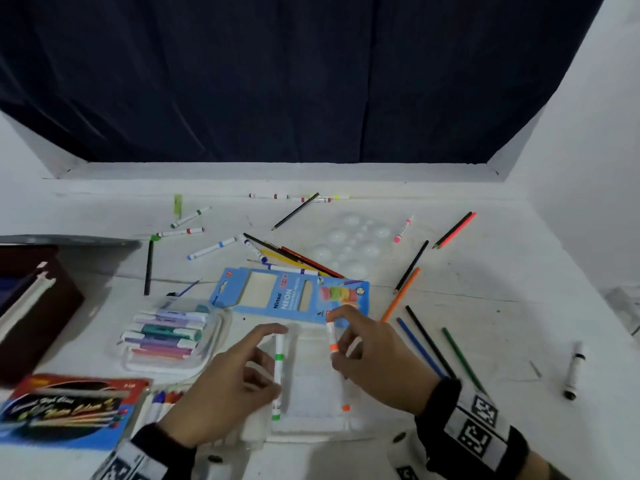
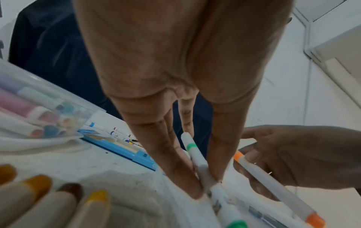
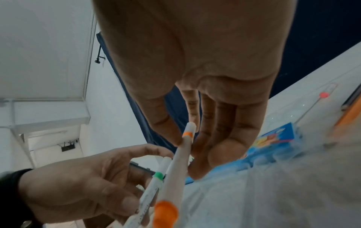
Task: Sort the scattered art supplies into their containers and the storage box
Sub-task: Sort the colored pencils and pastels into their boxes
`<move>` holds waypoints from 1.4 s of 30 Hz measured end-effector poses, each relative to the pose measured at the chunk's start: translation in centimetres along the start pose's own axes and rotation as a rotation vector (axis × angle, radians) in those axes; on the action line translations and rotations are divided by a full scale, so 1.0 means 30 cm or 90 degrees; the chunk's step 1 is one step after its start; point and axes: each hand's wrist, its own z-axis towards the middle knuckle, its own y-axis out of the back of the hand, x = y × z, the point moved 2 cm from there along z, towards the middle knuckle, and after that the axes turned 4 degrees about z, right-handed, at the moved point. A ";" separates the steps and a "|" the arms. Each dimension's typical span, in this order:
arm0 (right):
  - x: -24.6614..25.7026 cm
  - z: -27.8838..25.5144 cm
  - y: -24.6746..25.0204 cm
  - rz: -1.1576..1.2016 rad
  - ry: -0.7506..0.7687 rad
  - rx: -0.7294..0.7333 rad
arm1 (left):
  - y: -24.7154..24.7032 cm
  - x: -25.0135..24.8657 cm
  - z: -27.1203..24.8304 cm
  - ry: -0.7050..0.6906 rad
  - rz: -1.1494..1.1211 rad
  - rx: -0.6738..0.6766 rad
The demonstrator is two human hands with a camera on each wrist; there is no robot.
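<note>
My left hand point(image 1: 242, 372) pinches a white marker with green bands point(image 1: 278, 372) between thumb and fingers; the same green marker point(image 2: 197, 160) shows in the left wrist view. My right hand point(image 1: 367, 351) holds a white marker with orange bands point(image 1: 333, 341), also seen as the orange marker point(image 3: 179, 157) in the right wrist view. Both markers hover over a clear marker pouch point(image 1: 311, 393) lying near the table's front edge. Behind the hands lies a blue neon pencil box point(image 1: 291, 294).
A clear case of pastel highlighters point(image 1: 166, 336) sits to the left, a dark storage box point(image 1: 31, 306) at far left, a crayon pack point(image 1: 69, 410) front left. Markers and coloured pencils point(image 1: 426, 341) lie scattered, with a white palette point(image 1: 349, 244) and a black marker point(image 1: 575, 370).
</note>
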 end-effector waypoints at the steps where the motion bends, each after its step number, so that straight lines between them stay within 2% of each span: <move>1: 0.008 0.005 -0.025 -0.006 -0.013 0.019 | 0.006 0.016 -0.002 -0.010 0.014 0.004; 8: 0.004 0.032 -0.126 -0.088 -0.108 0.139 | -0.005 0.055 0.026 -0.039 0.131 0.045; 12: -0.007 0.044 -0.125 -0.095 -0.128 0.142 | -0.011 0.056 0.058 -0.059 0.226 0.072; 16: -0.005 0.044 -0.132 -0.094 -0.126 0.133 | -0.016 0.075 0.078 -0.088 0.368 0.063; 20: 0.023 0.056 -0.137 -0.088 -0.103 0.105 | -0.018 0.079 0.072 -0.097 0.408 0.069; 23: 0.038 0.076 -0.150 -0.048 -0.103 0.075 | 0.000 0.084 0.071 -0.146 0.427 0.043; 27: 0.036 0.085 -0.180 -0.034 -0.138 0.115 | 0.025 0.078 0.067 -0.194 0.477 0.061; 31: 0.042 0.089 -0.185 -0.086 -0.149 0.164 | 0.021 0.092 0.070 -0.195 0.540 0.117; 37: 0.066 0.087 -0.179 -0.274 -0.081 0.195 | 0.018 0.096 0.083 -0.204 0.552 0.106; 42: 0.065 0.069 -0.218 -0.378 -0.065 0.200 | 0.014 0.092 0.097 -0.165 0.574 0.103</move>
